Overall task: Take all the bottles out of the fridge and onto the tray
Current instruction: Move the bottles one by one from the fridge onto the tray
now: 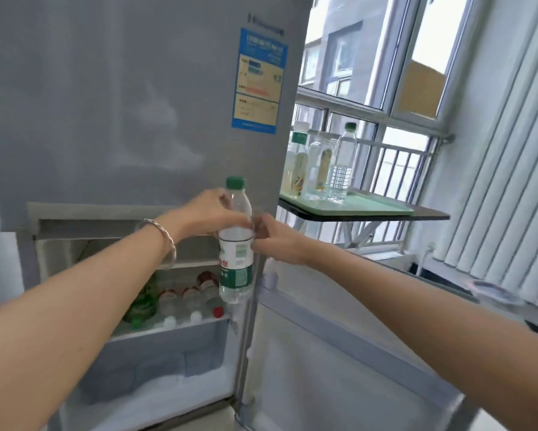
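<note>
Bottles [186, 301] with red and white caps lie on a shelf inside the open lower compartment of the grey fridge [106, 104], while one green-capped water bottle [236, 244] is held upright in front of its edge. The left hand [213, 213] is wrapped around the bottle's upper body, a silver bracelet [165, 241] on that wrist; the right hand [272, 241] pinches it at mid-height from the other side. To the right, four bottles [320, 163] stand on a pale green tray [373, 205], which rests on a dark folding table [429, 215] by the railed window [385, 88]. White vertical blinds [510, 181] hang along the right wall.
</note>
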Motion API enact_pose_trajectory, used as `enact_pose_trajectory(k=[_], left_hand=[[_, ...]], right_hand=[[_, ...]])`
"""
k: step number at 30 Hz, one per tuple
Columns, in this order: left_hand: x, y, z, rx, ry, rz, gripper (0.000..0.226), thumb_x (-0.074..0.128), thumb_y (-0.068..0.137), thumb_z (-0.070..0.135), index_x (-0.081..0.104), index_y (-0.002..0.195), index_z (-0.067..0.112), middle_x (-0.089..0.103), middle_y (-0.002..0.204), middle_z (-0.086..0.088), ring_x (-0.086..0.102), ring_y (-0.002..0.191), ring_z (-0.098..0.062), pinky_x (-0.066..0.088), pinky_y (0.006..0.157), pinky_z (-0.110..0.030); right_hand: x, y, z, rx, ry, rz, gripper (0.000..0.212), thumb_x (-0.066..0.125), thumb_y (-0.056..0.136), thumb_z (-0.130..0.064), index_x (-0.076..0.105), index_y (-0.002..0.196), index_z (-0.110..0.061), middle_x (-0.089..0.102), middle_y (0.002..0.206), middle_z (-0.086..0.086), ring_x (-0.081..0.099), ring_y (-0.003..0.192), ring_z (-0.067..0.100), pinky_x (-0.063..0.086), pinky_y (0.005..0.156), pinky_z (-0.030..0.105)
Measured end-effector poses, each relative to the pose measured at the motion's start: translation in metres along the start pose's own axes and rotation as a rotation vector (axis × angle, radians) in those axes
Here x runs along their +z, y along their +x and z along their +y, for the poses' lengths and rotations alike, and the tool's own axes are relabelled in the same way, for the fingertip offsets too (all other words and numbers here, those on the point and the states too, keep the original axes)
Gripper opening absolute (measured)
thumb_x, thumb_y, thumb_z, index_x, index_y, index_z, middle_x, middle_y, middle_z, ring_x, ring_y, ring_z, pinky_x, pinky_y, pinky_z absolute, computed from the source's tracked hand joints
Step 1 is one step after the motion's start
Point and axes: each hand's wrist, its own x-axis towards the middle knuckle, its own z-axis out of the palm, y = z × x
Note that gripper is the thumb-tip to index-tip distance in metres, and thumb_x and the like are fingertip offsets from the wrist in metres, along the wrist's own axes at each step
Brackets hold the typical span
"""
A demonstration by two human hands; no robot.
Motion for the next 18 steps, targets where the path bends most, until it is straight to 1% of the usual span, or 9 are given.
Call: enact_pose_trajectory(k=[2,4,7,9,11,12,13,16,18], left_hand=[[0.002,0.007,0.035,0.083,-0.039,0.086,0.053,0.075,0.067,0.052,0.056,0.105,0.019,0.060,0.102,0.001,0.058,0.092,-0.017,0.050,0.078,-0.034],[0.005,0.019,0.066,0.142,-0.093,0.160,0.053,0.073,0.072,0.047,0.055,0.113,0.018,0.058,0.107,0.001,0.057,0.098,-0.018,0.047,0.079,-0.032],[0.009,0.037,0.105,0.223,-0.291,0.250,0.072,0.075,0.071,0.050,0.050,0.130,0.017,0.060,0.123,-0.004,0.059,0.108,-0.021,0.050,0.089,-0.036],[0.015,0.050,0.124,0.225,-0.480,0.204,0.085,0.073,0.072,0.055,0.038,0.141,0.021,0.054,0.133,-0.005,0.058,0.115,-0.023,0.053,0.089,-0.037],[0.028,0.064,0.137,0.199,-0.525,0.092,0.064,0.060,0.086,0.053,0.038,0.135,0.019,0.050,0.132,-0.006,0.056,0.117,-0.025,0.054,0.088,-0.036],[0.038,0.074,0.144,0.201,-0.495,0.036,0.050,0.052,0.092,0.049,0.041,0.128,0.017,0.051,0.128,-0.006,0.055,0.116,-0.026,0.054,0.090,-0.038],[0.049,0.082,0.149,0.206,-0.468,-0.018,0.043,0.045,0.095,0.047,0.044,0.124,0.015,0.053,0.126,-0.007,0.055,0.116,-0.026,0.052,0.093,-0.040],[0.090,0.117,0.166,0.223,-0.378,-0.151,0.043,0.033,0.100,0.040,0.053,0.125,0.012,0.055,0.128,-0.012,0.052,0.117,-0.026,0.049,0.083,-0.033],[0.117,0.139,0.176,0.241,-0.295,-0.206,0.048,0.027,0.102,0.041,0.052,0.129,0.009,0.052,0.126,-0.012,0.052,0.106,-0.022,0.045,0.075,-0.028]], right_hand=[[-0.009,-0.012,0.011,0.028,0.103,-0.031,0.065,0.070,0.080,-0.021,0.038,0.135,-0.015,0.059,0.108,-0.008,0.059,0.095,0.006,0.049,0.077,0.019],[-0.022,-0.016,0.019,0.016,0.178,0.113,0.069,0.079,0.073,-0.024,0.043,0.132,-0.021,0.063,0.107,-0.011,0.061,0.098,0.004,0.051,0.087,0.025],[-0.057,-0.010,0.026,-0.021,0.206,0.335,0.068,0.081,0.071,-0.029,0.049,0.130,-0.018,0.066,0.108,-0.008,0.064,0.100,0.010,0.052,0.090,0.030],[-0.088,-0.004,0.033,0.004,0.236,0.440,0.067,0.081,0.073,-0.029,0.046,0.129,-0.013,0.066,0.108,-0.002,0.064,0.094,0.014,0.056,0.080,0.029],[-0.118,0.003,0.048,0.047,0.296,0.530,0.067,0.080,0.074,-0.029,0.042,0.125,-0.008,0.064,0.109,0.005,0.061,0.081,0.011,0.052,0.057,0.016],[-0.134,0.008,0.059,0.065,0.313,0.574,0.069,0.081,0.074,-0.029,0.042,0.125,-0.006,0.063,0.109,0.007,0.059,0.077,0.010,0.047,0.049,0.013],[-0.147,0.011,0.068,0.074,0.315,0.615,0.070,0.082,0.073,-0.029,0.042,0.125,-0.004,0.062,0.109,0.009,0.058,0.075,0.010,0.046,0.047,0.013],[-0.186,0.026,0.110,0.129,0.249,0.694,0.072,0.083,0.071,-0.029,0.043,0.126,-0.005,0.061,0.109,0.008,0.062,0.088,0.017,0.054,0.067,0.026],[-0.204,0.036,0.139,0.187,0.202,0.711,0.073,0.082,0.069,-0.034,0.043,0.125,-0.007,0.062,0.109,0.007,0.063,0.097,0.022,0.055,0.083,0.036]])
